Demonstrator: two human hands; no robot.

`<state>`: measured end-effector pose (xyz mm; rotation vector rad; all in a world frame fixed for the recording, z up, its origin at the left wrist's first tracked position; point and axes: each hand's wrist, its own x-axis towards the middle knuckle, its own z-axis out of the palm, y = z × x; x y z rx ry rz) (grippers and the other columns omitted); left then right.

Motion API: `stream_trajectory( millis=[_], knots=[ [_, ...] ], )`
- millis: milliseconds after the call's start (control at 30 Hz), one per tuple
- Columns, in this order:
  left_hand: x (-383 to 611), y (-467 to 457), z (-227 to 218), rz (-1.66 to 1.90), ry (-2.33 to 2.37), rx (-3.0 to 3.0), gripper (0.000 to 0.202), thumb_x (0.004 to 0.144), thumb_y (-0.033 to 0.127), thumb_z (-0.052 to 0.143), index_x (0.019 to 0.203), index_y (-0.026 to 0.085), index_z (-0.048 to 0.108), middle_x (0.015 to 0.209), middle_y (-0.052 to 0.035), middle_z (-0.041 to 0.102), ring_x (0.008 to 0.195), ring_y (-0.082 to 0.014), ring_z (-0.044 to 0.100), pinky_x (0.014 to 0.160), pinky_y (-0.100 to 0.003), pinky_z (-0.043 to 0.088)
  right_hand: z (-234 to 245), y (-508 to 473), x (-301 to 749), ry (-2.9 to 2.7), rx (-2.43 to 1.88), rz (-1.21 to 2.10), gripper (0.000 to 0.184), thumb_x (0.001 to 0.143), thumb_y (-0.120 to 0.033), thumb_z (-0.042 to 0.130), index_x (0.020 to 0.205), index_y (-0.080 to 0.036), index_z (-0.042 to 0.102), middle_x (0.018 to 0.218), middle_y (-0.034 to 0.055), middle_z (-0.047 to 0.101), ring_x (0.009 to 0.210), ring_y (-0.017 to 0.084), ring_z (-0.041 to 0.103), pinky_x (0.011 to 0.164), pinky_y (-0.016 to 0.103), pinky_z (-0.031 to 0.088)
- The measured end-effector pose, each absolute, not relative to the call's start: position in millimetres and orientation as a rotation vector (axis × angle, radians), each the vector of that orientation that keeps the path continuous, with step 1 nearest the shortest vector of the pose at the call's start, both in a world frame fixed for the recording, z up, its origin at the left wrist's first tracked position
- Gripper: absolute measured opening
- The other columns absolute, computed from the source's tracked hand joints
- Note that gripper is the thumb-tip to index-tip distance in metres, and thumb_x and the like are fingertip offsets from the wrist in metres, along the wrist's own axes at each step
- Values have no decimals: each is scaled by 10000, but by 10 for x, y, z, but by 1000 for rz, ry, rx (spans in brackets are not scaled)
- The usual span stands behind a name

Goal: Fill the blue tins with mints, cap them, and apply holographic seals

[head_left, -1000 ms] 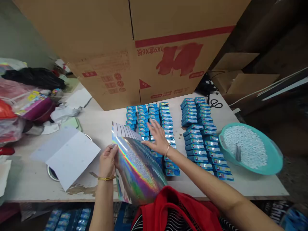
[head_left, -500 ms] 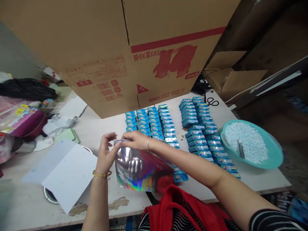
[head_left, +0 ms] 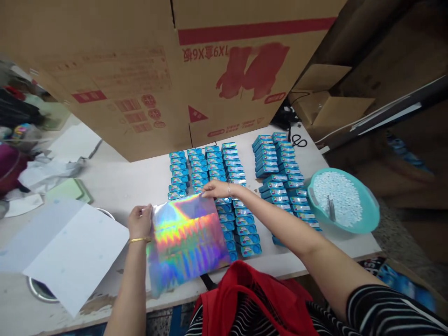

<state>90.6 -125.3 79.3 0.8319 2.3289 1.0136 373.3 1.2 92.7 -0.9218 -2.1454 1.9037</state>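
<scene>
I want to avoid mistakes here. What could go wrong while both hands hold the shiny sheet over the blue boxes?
1. The holographic sheet overlaps the rows of small blue boxes; sliding it may knock them out of line.
2. The left hand and right hand grip only its top corners, so it may crease.
3. Its lower edge hangs past the table edge and may catch the red cloth.

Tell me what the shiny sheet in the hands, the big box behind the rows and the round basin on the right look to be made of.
Shiny sheet: likely holographic foil or film, mirror-glossy with rainbow bands. Big box: corrugated cardboard, matte brown with red print. Basin: probably plastic, smooth uniform teal.
</scene>
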Motion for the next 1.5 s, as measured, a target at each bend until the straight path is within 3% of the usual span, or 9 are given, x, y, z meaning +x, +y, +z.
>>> stream_trajectory(
  millis=[67,133,200,400,600,1100,1233,1367,1500],
  knots=[
    [1094,-1200,676,827,2438,1178,367,731,372,629,1015,141,618,1025,-142,638,973,-278,585,863,-417,449,729,7,3713,-2099,-1069,1797,323,694,-377,675,515,-171,504,473,-68,391,501,76,336,499,216,251],
    [1337,-1116,588,664,2402,1559,548,749,406,643,1228,160,542,1306,-190,528,1254,-342,435,1041,-520,297,571,2,3675,-1986,-1212,1731,285,650,-348,717,529,-162,538,494,-57,443,531,86,384,513,216,268],
    [1562,-1005,507,544,2225,1840,568,779,430,630,1281,192,511,1369,-179,491,1341,-346,344,1106,-558,149,457,5,3655,-1770,-1321,1718,297,611,-360,744,531,-157,542,506,-55,458,549,92,405,523,216,283],
    [1808,-659,288,373,1931,1876,206,884,341,504,907,194,648,899,-96,685,938,-263,614,1018,-467,290,229,13,3734,-1404,-1418,1699,303,666,-442,666,618,-161,561,575,-42,513,577,95,429,553,215,337],
    [2063,-416,282,472,1838,2148,347,902,338,469,1172,175,615,1069,-129,639,1010,-275,543,875,-385,372,64,39,3766,-1363,-1590,1445,389,752,-474,600,537,-193,439,525,-57,398,557,96,344,538,232,272],
    [2535,-332,230,429,1834,2253,263,923,217,419,1024,199,661,1218,-114,623,1024,-268,546,827,-402,356,-50,239,3805,-1487,-1510,1492,326,837,-300,490,539,-200,405,503,-55,369,565,112,369,550,232,291],
    [2685,-781,453,579,1728,2170,207,912,256,448,929,186,642,1088,-133,645,985,-247,558,817,-380,380,-28,283,3822,-1517,-1541,1491,327,839,-268,508,529,-198,431,509,-39,421,586,125,424,580,238,329],
    [2864,-1245,817,893,1775,1754,147,868,314,551,791,195,590,827,-59,638,828,-194,573,790,-345,394,158,165,3970,-1496,-1472,1333,238,841,-377,569,705,-182,584,754,28,596,785,164,530,719,259,403],
    [3092,-1411,986,1221,1797,994,204,756,358,677,782,195,557,738,-5,583,717,-144,543,707,-278,423,383,-348,4384,-1222,-1420,1433,521,869,-635,405,904,-172,641,867,62,624,754,154,562,672,262,432]
  ],
)
